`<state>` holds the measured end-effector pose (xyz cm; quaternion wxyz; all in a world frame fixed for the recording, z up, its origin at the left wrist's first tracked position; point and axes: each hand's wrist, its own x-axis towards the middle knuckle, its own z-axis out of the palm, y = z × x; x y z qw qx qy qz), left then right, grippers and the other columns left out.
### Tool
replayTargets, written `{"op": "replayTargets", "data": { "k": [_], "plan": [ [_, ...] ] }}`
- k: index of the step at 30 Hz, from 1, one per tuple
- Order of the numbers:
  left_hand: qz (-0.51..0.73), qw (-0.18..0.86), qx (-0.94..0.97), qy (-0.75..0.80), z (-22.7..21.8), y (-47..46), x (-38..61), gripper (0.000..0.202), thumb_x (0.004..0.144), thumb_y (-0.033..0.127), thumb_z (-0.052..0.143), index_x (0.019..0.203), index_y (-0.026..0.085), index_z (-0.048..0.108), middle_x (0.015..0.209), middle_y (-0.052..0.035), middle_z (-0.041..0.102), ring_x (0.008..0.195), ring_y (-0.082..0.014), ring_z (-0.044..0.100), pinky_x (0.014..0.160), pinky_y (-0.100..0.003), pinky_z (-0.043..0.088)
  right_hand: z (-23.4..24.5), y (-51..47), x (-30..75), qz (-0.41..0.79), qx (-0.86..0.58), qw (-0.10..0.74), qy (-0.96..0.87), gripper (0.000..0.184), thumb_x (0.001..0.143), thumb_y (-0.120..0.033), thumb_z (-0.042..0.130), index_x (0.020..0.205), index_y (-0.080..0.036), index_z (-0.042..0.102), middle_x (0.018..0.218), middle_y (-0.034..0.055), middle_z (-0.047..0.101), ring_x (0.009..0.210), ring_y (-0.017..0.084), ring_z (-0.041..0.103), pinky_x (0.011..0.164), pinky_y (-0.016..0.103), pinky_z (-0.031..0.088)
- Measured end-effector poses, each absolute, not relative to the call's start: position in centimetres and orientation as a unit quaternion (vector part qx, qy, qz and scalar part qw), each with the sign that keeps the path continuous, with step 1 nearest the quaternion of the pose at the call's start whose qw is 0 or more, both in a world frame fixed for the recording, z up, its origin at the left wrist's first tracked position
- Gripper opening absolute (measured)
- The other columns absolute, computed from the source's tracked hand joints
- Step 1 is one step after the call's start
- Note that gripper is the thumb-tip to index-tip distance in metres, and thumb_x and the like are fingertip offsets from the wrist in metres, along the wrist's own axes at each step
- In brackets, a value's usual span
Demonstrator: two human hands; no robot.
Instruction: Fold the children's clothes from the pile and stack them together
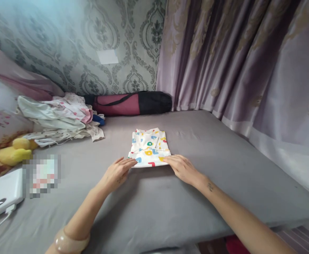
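Note:
A small white shirt (149, 147) with blue, yellow, red and green prints lies folded on the grey bed sheet, its neckline at the far side. At its near left corner, my left hand (119, 171) grips the folded edge, fingers over the cloth. My right hand (183, 169) holds the near right corner in the same way. Between the two hands the near edge runs fairly straight, with a shadow on the sheet below it. Both thumbs are mostly hidden.
Crumpled clothes (61, 114) are heaped at the left, beside a yellow plush toy (11, 153). A white power bank (5, 194) with a cable lies near a blurred-out item (43, 175). Along the wall rests a maroon and black bag (128, 103). Curtains (223, 53) hang at the right.

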<state>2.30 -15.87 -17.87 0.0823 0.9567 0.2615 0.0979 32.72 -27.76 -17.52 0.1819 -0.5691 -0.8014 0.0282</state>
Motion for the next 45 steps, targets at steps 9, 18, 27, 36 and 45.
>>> {"op": "replayTargets", "data": {
  "k": [9,18,27,36,45],
  "plan": [
    [0.122,0.2,0.942,0.241,-15.6,-20.7,-0.1,0.046,0.091,0.012,0.034,0.124,0.027,0.062,0.122,-0.0028,0.069,0.111,-0.0158,0.065,0.113,-0.041,0.037,-14.0,-32.9,31.4,0.117,-0.549,0.139,-0.816,0.045,0.092,-0.006,0.037,0.124,-0.021,0.063,0.122,0.0065,0.068,0.11,0.018,0.063,0.098,0.033,0.045],
    [0.155,0.38,0.815,0.41,-12.9,-21.0,0.9,0.031,0.087,0.037,0.05,0.104,0.02,0.07,0.087,-0.0029,0.072,0.075,-0.0164,0.065,0.058,-0.019,0.049,-11.8,-32.1,31.9,0.245,-0.613,0.191,-0.726,0.029,0.092,-0.023,0.047,0.106,-0.024,0.071,0.092,0.0036,0.075,0.086,0.018,0.068,0.079,0.026,0.049],
    [0.414,0.499,0.583,0.489,-15.1,-15.6,6.6,0.042,0.071,0.051,0.064,0.088,0.013,0.066,0.077,-0.0052,0.067,0.066,-0.0147,0.058,0.056,-0.022,0.044,-15.3,-23.6,31.9,0.361,-0.638,0.519,-0.44,0.037,0.078,-0.051,0.06,0.089,-0.016,0.064,0.077,0.0059,0.072,0.07,0.021,0.067,0.063,0.029,0.052],
    [0.373,0.311,0.668,0.563,-18.7,-11.7,9.4,0.034,0.093,0.037,0.04,0.109,0.021,0.064,0.081,-0.0027,0.068,0.069,-0.0153,0.059,0.066,-0.023,0.045,-18.0,-18.6,31.8,0.165,-0.784,0.41,-0.437,0.038,0.091,-0.041,0.035,0.104,-0.02,0.065,0.095,0.0066,0.072,0.089,0.021,0.064,0.078,0.029,0.048],
    [0.265,0.198,0.716,0.615,-19.7,-10.3,10.9,0.037,0.098,0.033,0.031,0.121,0.024,0.057,0.092,-0.0093,0.072,0.084,-0.0228,0.066,0.073,-0.029,0.045,-18.6,-16.9,31.1,0.105,-0.837,0.283,-0.456,0.044,0.099,-0.042,0.027,0.118,-0.023,0.062,0.102,0.0105,0.071,0.093,0.023,0.065,0.08,0.032,0.046]
  ]
}}
